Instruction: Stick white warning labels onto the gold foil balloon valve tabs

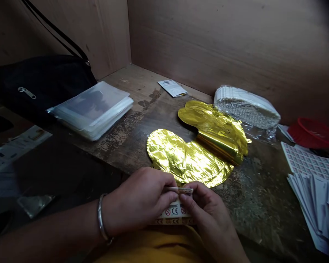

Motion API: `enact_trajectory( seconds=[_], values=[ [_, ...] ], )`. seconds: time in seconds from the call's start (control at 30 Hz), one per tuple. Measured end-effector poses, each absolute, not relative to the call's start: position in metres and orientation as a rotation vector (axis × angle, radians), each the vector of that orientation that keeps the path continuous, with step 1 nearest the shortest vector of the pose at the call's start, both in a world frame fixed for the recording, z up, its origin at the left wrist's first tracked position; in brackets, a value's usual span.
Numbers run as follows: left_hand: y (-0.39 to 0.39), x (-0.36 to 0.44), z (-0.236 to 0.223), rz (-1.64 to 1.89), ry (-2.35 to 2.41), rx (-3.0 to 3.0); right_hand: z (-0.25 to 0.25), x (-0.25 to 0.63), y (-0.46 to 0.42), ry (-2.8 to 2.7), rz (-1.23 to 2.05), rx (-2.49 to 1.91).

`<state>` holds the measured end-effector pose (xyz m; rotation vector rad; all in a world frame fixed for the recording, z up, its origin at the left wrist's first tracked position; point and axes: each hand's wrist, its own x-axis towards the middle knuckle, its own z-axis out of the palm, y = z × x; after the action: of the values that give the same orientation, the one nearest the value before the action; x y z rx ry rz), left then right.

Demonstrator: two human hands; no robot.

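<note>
Dim wood booth (222,47), v. dark corners, heavy glare on gold foil (181,157), edges bowed by wide-angle lens.

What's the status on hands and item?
Left hand and right hand pinching a white printed label strip. Flat gold foil balloon just beyond, on the worn wooden bench. Second gold foil balloon behind it, partly rolled.

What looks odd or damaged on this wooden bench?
The wooden bench top looks badly worn, its dark surface flaking away in pale patches. The nearer deflated gold foil balloon is crumpled all over with deep creases, though foil may simply wrinkle like that.
</note>
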<state>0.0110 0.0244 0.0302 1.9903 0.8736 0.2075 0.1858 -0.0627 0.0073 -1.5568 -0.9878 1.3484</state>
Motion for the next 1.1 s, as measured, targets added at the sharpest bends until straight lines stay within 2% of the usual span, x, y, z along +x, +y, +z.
enact_trajectory(
  seconds=[0.13,0.2,0.37,0.63,0.9,1.0,1.1],
  values=[
    [0.029,0.012,0.026,0.091,0.866,1.634,0.012,0.200,-0.059,-1.640,0.581,-1.631],
    [0.030,0.012,0.024,0.056,0.840,1.517,0.019,0.205,-0.054,-1.894,0.314,-1.536],
    [0.028,0.012,0.023,0.045,0.819,1.389,0.032,0.202,-0.043,-2.083,0.225,-1.395],
    [0.031,0.011,0.026,0.007,0.805,1.219,0.022,0.209,-0.049,-2.216,-0.002,-1.251],
    [0.031,0.008,0.014,0.026,0.766,1.116,0.023,0.207,-0.054,-2.170,0.078,-1.171],
    [0.031,0.007,0.013,0.170,0.750,1.393,0.031,0.202,-0.055,-1.909,0.401,-1.381],
    [0.030,0.006,0.014,0.349,0.713,1.783,0.033,0.199,-0.051,-1.524,0.887,-1.508]
  ],
)
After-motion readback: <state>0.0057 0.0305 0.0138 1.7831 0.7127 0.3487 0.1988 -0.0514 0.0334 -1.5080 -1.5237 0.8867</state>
